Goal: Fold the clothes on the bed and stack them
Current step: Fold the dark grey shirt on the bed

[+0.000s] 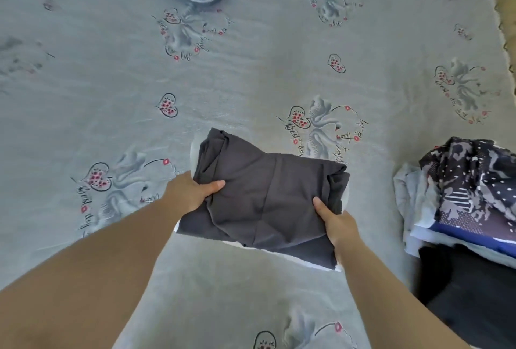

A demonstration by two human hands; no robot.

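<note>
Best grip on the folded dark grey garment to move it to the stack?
Pinch the folded dark grey garment at its two opposite side edges, one from each side, as the left hand and right hand do: thumbs on top, probably fingers beneath, so layers stay flat.

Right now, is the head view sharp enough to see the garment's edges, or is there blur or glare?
Head view: soft, even light, no glare or hard shadows; dark garment fairly sharp between left hand and right hand; slight softness overall, wide-angle bending at the edges; pile cropped at right.
</note>
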